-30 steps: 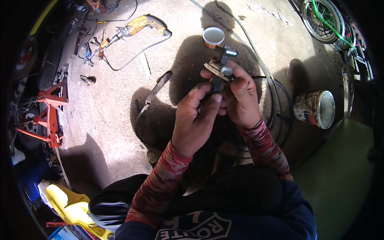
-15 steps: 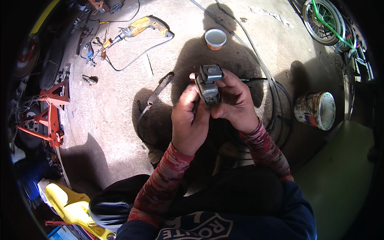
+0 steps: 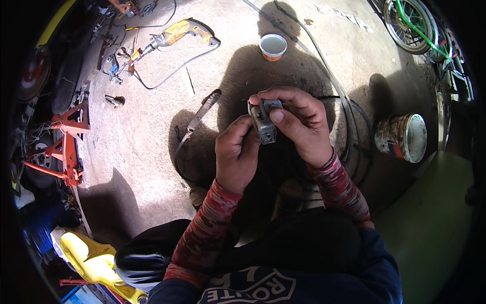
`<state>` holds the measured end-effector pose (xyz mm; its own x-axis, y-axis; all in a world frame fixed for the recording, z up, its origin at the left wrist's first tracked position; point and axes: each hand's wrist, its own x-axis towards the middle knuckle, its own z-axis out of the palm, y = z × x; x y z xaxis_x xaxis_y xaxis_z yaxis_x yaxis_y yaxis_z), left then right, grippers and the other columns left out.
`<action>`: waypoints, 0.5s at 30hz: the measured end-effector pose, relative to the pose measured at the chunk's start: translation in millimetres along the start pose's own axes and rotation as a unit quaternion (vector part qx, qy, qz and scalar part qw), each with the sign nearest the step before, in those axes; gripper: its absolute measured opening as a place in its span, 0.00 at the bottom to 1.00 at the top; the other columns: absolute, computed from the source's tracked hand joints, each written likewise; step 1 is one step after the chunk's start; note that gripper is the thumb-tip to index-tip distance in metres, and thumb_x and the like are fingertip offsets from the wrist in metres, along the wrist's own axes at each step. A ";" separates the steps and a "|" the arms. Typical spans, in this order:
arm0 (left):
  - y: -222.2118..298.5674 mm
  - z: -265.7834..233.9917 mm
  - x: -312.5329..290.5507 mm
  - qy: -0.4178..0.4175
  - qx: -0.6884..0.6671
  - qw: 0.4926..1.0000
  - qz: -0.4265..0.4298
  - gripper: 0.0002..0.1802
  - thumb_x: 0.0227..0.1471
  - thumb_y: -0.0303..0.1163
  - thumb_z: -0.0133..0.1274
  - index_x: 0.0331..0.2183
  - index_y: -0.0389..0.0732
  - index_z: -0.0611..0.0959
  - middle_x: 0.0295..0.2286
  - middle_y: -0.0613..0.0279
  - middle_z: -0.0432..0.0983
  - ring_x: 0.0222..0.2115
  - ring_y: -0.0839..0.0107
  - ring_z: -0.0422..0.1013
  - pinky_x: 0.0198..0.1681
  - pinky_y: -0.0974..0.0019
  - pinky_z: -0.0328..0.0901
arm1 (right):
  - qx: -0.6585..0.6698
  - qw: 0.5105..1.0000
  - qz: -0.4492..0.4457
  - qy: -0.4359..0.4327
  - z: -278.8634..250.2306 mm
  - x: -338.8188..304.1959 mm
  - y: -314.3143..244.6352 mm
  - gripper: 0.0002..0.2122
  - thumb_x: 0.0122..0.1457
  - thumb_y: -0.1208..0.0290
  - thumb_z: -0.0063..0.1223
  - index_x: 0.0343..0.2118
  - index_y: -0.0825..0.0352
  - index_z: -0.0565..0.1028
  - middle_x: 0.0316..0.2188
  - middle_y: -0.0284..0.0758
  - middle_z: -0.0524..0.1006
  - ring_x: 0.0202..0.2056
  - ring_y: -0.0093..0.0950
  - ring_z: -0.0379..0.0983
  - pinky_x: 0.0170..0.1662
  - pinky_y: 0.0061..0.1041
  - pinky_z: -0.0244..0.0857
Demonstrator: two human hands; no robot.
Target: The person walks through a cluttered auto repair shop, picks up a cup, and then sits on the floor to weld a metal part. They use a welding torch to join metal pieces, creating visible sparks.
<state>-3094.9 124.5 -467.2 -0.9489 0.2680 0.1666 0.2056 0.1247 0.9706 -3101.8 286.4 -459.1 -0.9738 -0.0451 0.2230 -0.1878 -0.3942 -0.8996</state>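
Note:
Over the floor, both my hands hold a small grey metal bracket (image 3: 264, 129) with a bent plate and a hole near its lower end. My left hand (image 3: 236, 154) is closed on its left side, fingers partly hidden behind it. My right hand (image 3: 308, 126) pinches a smaller block-like metal piece (image 3: 272, 105) at the bracket's top, thumb in front and fingers curled over it. Whether the two pieces are joined cannot be made out. To the left of the hands lies a narrow, worn holder-like tool (image 3: 202, 114) with a cable.
A yellow corded drill (image 3: 182, 35) lies at far left, and a small white tub (image 3: 273, 48) stands beyond my hands. Dark cables (image 3: 349, 121) loop on the right beside a tipped, stained bucket (image 3: 412, 138). A red metal frame (image 3: 68, 147) stands left. Another person's hand (image 3: 121, 7) shows at top left.
My right hand has shifted its grip, its thumb moving up onto the front of the upper piece. The metal pieces have turned and tilted slightly in my hands.

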 end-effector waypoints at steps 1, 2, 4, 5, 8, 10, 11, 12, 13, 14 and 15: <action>-2.0 -0.7 -1.5 0.003 0.002 1.000 0.002 0.08 0.63 0.20 0.48 0.41 0.32 0.81 0.32 0.66 0.78 0.35 0.82 0.71 0.40 0.74 0.67 | 0.017 1.000 -0.007 -0.014 -0.5 -0.1 2.5 0.12 0.63 0.80 0.57 0.50 0.70 0.77 0.43 0.34 0.80 0.44 0.18 0.75 0.45 0.19 0.70; -4.0 -1.0 -5.0 0.016 -0.009 1.000 -0.009 0.08 0.63 0.20 0.48 0.41 0.32 0.81 0.32 0.67 0.78 0.35 0.82 0.71 0.40 0.73 0.67 | 0.018 1.000 0.001 -0.023 -0.1 -0.9 5.9 0.12 0.63 0.80 0.57 0.50 0.70 0.77 0.43 0.33 0.80 0.45 0.18 0.75 0.45 0.19 0.70; -8.7 -0.8 -11.8 0.039 -0.030 0.998 -0.029 0.09 0.62 0.20 0.48 0.41 0.32 0.82 0.33 0.68 0.78 0.35 0.82 0.71 0.41 0.73 0.67 | 0.015 0.999 0.007 -0.043 1.5 -2.9 13.2 0.12 0.63 0.80 0.57 0.49 0.69 0.77 0.44 0.33 0.80 0.45 0.18 0.75 0.45 0.19 0.70; -10.9 -4.3 -14.3 0.037 -0.017 0.999 -0.027 0.10 0.63 0.21 0.48 0.43 0.33 0.82 0.34 0.68 0.78 0.37 0.82 0.71 0.43 0.73 0.67 | 0.026 0.999 0.010 -0.045 4.9 -4.0 18.5 0.13 0.62 0.80 0.57 0.50 0.67 0.77 0.46 0.31 0.79 0.45 0.17 0.74 0.44 0.19 0.69; -19.9 -9.2 -14.8 0.042 -0.020 0.999 -0.027 0.10 0.63 0.22 0.49 0.44 0.33 0.82 0.36 0.67 0.79 0.39 0.82 0.71 0.44 0.73 0.67 | -0.001 0.999 -0.020 -0.039 11.5 -6.2 30.0 0.16 0.63 0.77 0.58 0.54 0.67 0.74 0.49 0.32 0.76 0.49 0.18 0.72 0.50 0.20 0.67; -26.9 -10.8 -8.3 0.030 -0.027 0.999 -0.033 0.11 0.63 0.22 0.51 0.45 0.34 0.82 0.38 0.68 0.79 0.40 0.81 0.71 0.46 0.72 0.67 | 0.023 0.999 0.013 -0.039 7.0 -7.7 30.1 0.19 0.66 0.73 0.54 0.58 0.68 0.70 0.53 0.37 0.75 0.52 0.23 0.72 0.56 0.26 0.64; -28.6 -12.5 -6.4 0.020 -0.025 0.999 -0.042 0.11 0.63 0.22 0.51 0.45 0.34 0.82 0.38 0.68 0.79 0.40 0.82 0.71 0.46 0.72 0.67 | 0.037 0.998 0.026 -0.044 4.6 -8.1 29.9 0.20 0.67 0.72 0.52 0.61 0.69 0.68 0.55 0.40 0.75 0.54 0.25 0.72 0.59 0.29 0.63; -30.0 -14.1 -3.7 0.012 -0.025 0.998 -0.053 0.11 0.62 0.23 0.52 0.45 0.34 0.83 0.38 0.69 0.79 0.40 0.82 0.71 0.46 0.72 0.67 | 0.004 0.999 0.014 -0.049 -1.1 -6.4 28.7 0.23 0.69 0.61 0.49 0.63 0.68 0.66 0.57 0.39 0.73 0.54 0.26 0.72 0.59 0.30 0.63; -31.1 -17.0 0.1 -0.013 -0.022 0.998 -0.052 0.12 0.62 0.24 0.54 0.47 0.36 0.84 0.40 0.70 0.80 0.40 0.83 0.71 0.45 0.74 0.67 | 0.010 0.999 0.045 0.006 -7.0 -4.5 28.1 0.24 0.70 0.58 0.47 0.62 0.68 0.67 0.58 0.39 0.73 0.53 0.26 0.73 0.58 0.30 0.63; -31.6 -19.0 2.5 -0.015 -0.026 0.997 -0.064 0.13 0.62 0.25 0.55 0.47 0.36 0.84 0.40 0.69 0.80 0.39 0.83 0.71 0.44 0.74 0.67 | 0.006 0.996 0.069 0.052 -13.3 -3.9 27.7 0.25 0.70 0.54 0.45 0.62 0.68 0.68 0.58 0.39 0.72 0.52 0.27 0.73 0.57 0.30 0.64; -31.9 -19.8 4.8 -0.017 -0.030 0.997 -0.076 0.13 0.61 0.25 0.55 0.48 0.37 0.84 0.41 0.68 0.80 0.39 0.84 0.71 0.43 0.74 0.67 | 0.001 0.992 0.083 0.096 -22.7 -2.9 25.8 0.23 0.70 0.56 0.48 0.59 0.67 0.70 0.54 0.34 0.74 0.49 0.24 0.75 0.50 0.25 0.66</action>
<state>-3110.8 102.9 -493.9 -0.9592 0.2825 0.0123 0.0448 0.1090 0.9930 -3106.8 297.2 -491.5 -0.9978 0.0655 -0.0027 -0.0236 -0.3974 -0.9174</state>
